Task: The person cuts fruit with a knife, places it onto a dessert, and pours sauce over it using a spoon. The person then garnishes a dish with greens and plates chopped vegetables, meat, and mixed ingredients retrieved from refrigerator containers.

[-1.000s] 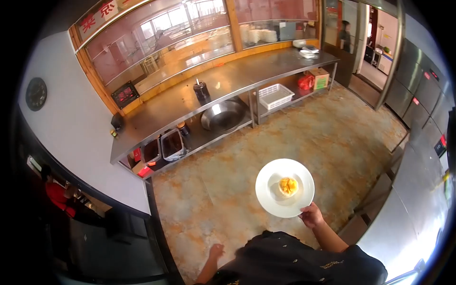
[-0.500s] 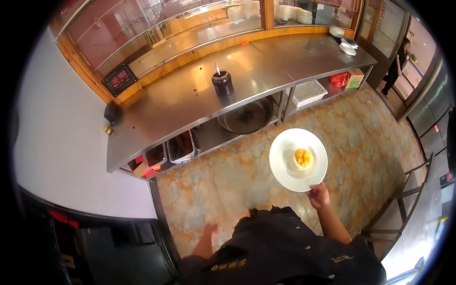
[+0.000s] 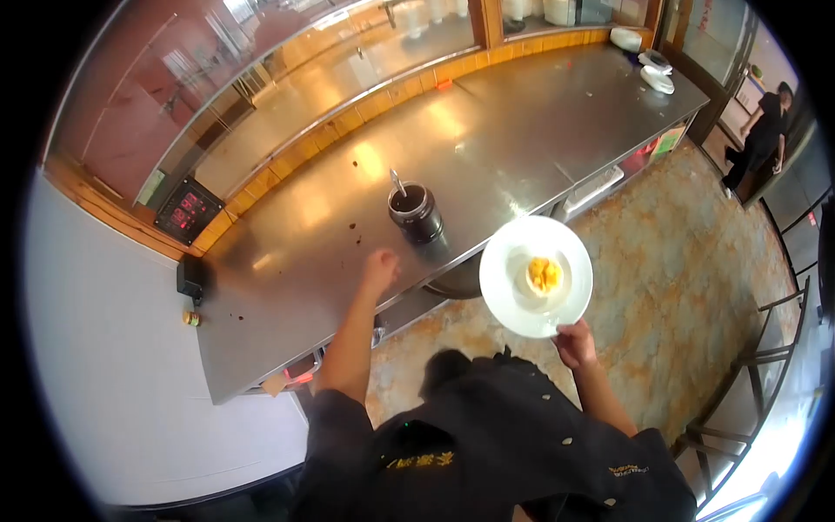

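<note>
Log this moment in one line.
right hand: holding white plate | plate: yellow food | left hand: near jar | jar: on metal counter

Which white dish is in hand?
The wide-rimmed plate with yellow food, its rim held by the right hand; the white dishes at the far right end of the metal counter sit untouched.

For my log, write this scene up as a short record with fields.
Right hand: grips the white plate by its rim
White plate: yellow-orange food in its middle
Left hand: blurred, nothing visible in it, near the dark jar
Dark jar: on the steel counter, utensil handle sticking out
Background: person in dark clothes, far right
</note>
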`<state>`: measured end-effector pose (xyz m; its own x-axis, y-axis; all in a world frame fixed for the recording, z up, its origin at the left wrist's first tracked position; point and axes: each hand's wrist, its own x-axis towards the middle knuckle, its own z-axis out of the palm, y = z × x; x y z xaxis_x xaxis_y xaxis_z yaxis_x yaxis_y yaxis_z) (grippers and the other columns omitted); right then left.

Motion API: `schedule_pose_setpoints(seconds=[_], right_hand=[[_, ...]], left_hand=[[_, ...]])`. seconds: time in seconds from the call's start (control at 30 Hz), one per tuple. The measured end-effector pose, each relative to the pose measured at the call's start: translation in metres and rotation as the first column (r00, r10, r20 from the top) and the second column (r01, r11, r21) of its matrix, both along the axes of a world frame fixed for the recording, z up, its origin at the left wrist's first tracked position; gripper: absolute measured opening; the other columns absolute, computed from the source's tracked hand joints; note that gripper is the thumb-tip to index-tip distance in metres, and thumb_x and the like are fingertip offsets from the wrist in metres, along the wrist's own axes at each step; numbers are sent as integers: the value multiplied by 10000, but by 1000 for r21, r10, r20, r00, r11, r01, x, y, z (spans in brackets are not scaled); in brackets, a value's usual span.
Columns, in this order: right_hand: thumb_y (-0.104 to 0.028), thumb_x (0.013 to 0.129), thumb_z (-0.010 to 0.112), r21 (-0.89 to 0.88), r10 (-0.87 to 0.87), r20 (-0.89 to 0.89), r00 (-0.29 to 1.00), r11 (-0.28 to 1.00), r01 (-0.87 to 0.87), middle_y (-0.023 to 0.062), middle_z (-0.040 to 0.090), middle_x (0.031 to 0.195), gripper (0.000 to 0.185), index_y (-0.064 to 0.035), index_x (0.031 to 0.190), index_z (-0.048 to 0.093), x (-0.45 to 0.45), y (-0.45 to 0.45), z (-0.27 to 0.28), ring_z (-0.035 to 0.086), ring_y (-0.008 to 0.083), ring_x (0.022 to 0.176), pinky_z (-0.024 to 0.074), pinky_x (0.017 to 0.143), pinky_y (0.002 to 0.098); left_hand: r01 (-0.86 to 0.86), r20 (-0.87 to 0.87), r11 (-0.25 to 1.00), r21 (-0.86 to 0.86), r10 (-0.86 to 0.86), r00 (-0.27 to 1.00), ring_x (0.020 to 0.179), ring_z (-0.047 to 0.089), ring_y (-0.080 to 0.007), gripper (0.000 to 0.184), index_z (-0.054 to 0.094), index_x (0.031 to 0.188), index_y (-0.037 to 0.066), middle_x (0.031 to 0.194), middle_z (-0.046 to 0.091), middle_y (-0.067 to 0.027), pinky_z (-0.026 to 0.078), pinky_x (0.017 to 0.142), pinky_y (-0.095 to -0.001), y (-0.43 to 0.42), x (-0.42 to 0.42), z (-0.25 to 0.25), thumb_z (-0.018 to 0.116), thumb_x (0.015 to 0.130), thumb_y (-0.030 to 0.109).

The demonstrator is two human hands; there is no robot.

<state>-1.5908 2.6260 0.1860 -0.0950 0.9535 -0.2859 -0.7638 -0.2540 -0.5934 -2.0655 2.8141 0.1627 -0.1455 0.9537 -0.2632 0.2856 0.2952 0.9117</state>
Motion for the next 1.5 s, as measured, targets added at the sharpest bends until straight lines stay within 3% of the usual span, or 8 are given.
schedule_pose_setpoints(seconds=[0.1,0.27,0.33,0.63,0.73,0.93,1.33,1.5], right_hand=[[47,821,574,-43,-25,13,1000,999,25,106,629,1291,568,-35,1378,495,-29,56,-13,630,269,1159,507,1009,431],[46,830,576,-64,-113,61,992,991,117,106,635,1280,551,-36,1369,501,-84,115,-2,633,264,1157,519,994,437],[46,830,579,-93,-172,78,982,980,179,106,636,1278,546,-35,1365,503,-109,131,17,634,260,1156,518,998,428],[41,832,586,-151,-288,96,953,942,300,113,631,1261,535,-28,1356,501,-148,175,-3,634,257,1138,518,990,418],[45,834,580,-177,-267,92,959,944,279,113,636,1251,530,-27,1354,504,-155,192,-15,638,257,1127,520,988,417],[50,836,558,-186,-221,83,972,954,233,126,636,1248,537,-25,1363,496,-154,207,-17,642,260,1117,537,969,416],[60,841,546,-151,-171,127,977,970,190,121,630,1247,526,-47,1353,484,-146,223,-27,647,265,1108,552,952,436],[60,842,546,-138,-167,129,977,973,185,121,634,1239,524,-49,1351,485,-144,224,-25,650,267,1100,555,947,437]], left_hand=[[1,10,996,88,-2,1000,658,633,-150,311,603,1198,-3,853,668,-78,507,539,-302,88,-30,21,639,942,170],[184,-453,973,142,-101,886,686,626,-185,302,659,1072,-9,818,668,-80,496,623,-362,248,-71,-7,679,904,242],[358,-262,923,144,-313,913,711,627,-203,268,663,984,0,804,663,-81,490,638,-377,290,-65,-13,685,897,252],[850,-463,526,-20,-759,458,824,690,-239,257,685,1020,16,889,717,-166,526,731,-357,279,-7,57,619,962,258],[762,-409,611,-215,-765,499,798,701,-212,295,688,1060,2,859,725,-154,533,727,-358,280,-7,85,587,987,270],[625,-415,777,-73,-594,689,737,704,-168,314,682,1105,-34,806,726,-118,539,668,-315,251,-45,171,574,1009,244],[670,-632,724,163,-445,635,789,726,-172,334,674,1147,-17,847,740,-104,545,692,-272,190,-55,156,578,1011,273],[337,-161,933,126,-316,935,788,739,-205,334,638,1125,-63,888,732,-151,559,693,-287,193,-57,99,560,1017,243]])
